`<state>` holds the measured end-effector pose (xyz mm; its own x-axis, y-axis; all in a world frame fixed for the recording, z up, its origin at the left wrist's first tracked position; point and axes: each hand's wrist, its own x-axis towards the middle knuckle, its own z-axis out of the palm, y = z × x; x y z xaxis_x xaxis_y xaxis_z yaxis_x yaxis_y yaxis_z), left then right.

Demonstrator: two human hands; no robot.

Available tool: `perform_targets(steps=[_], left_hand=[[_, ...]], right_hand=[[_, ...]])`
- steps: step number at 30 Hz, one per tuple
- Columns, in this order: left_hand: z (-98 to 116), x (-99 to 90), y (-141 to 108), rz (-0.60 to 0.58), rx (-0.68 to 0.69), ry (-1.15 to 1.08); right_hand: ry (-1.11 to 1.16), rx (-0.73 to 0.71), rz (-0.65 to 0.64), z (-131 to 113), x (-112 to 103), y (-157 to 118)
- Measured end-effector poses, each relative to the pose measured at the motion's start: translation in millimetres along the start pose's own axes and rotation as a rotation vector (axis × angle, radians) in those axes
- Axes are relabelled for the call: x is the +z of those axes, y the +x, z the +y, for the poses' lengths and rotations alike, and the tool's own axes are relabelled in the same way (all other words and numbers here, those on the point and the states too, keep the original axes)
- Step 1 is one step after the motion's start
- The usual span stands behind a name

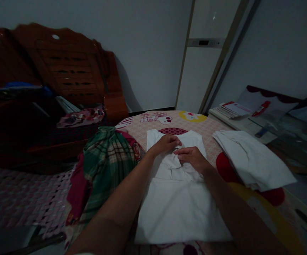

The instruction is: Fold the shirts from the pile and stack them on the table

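A white garment (181, 209), possibly a sleeveless top, lies spread over the round table in front of me, its upper part bunched into creases. My left hand (168, 142) is at the upper middle of it, fingers curled down and pinching the cloth. Close beside it, my right hand (192, 156) has thumb and fingers closed on a raised fold of the same cloth. The fingertips of the two hands are only slightly apart. Part of the fabric under both hands is hidden.
A folded white cloth (251, 157) rests at the table's right. Green plaid cloth (109, 159) is heaped on the left edge of the patterned tablecloth (140, 122). Behind stand a wooden bench (65, 63) and a tall white cabinet unit (201, 71). Papers (234, 109) lie at right.
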<state>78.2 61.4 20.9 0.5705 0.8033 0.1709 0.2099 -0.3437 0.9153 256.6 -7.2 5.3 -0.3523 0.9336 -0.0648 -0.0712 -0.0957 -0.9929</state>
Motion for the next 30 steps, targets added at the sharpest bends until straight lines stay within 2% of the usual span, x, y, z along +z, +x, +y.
perform_targets(steps=[5, 11, 14, 20, 22, 24, 26, 27, 28, 30], left_hand=[[5, -2.0, -4, -0.106, -0.054, -0.120], [2, -0.7, -6, -0.168, -0.095, -0.106], [-2, 2.0, -5, -0.146, -0.095, -0.100], [-13, 0.1, 1, -0.048, 0.048, -0.034], [-16, -10.3, 2, 0.063, 0.074, 0.067], [-19, -26.6, 1, 0.305, 0.032, 0.243], [-25, -44.9, -3, 0.568, -0.124, 0.431], [-28, -53.1, -7, 0.659, -0.230, 0.514], [-32, -59.8, -10, 0.708, -0.322, 0.580], [-38, -68.0, -16, 0.706, -0.437, 0.669]], right_hand=[[0.012, 0.047, -0.006, 0, 2, -1], [-0.061, 0.092, -0.040, 5, 2, 0], [-0.078, 0.085, -0.033, 5, 2, 1], [-0.113, 0.103, 0.037, 4, 1, 3], [-0.128, 0.122, 0.048, 2, 2, 2], [-0.134, 0.120, 0.062, 2, 2, 2], [-0.139, 0.088, 0.094, 2, 3, 2], [-0.144, 0.061, 0.128, 2, 3, 3], [-0.156, 0.028, 0.182, 3, 2, 5], [-0.221, -0.047, 0.334, 5, -2, 8]])
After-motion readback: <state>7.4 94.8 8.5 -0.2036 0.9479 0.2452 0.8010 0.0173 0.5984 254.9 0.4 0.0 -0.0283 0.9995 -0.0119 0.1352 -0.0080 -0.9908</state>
